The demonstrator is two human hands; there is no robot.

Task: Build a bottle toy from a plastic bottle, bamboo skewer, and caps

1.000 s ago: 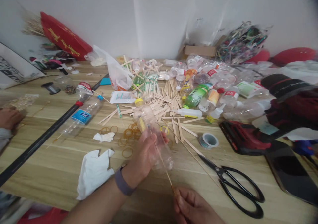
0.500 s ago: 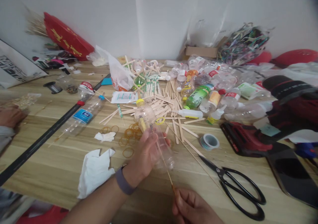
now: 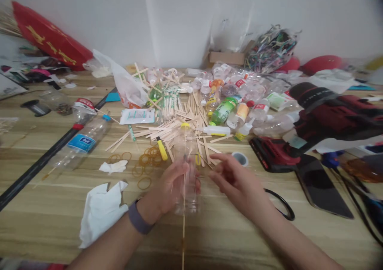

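My left hand [image 3: 172, 186] is wrapped round a clear plastic bottle with a yellow cap [image 3: 187, 142], held above the wooden table [image 3: 44, 206]. A thin wooden skewer [image 3: 183, 238] runs through the bottle and sticks out below it toward me. My right hand [image 3: 236, 180] hovers just right of the bottle, fingers curled but apart, holding nothing I can make out. Rubber bands [image 3: 145, 162] lie on the table left of the bottle. A pile of flat wooden sticks [image 3: 182, 120] lies just beyond.
Black scissors [image 3: 283, 206] lie partly hidden under my right forearm. A tape roll [image 3: 240, 158], a red power tool [image 3: 271, 156], a dark phone [image 3: 321, 190], white tissues [image 3: 98, 212], a long black bar [image 3: 38, 166] and several plastic bottles [image 3: 233, 106] crowd the table.
My right hand let go of the skewer's near end and rose to the right side of the bottle. The bottle swung more upright. The view shifted right.
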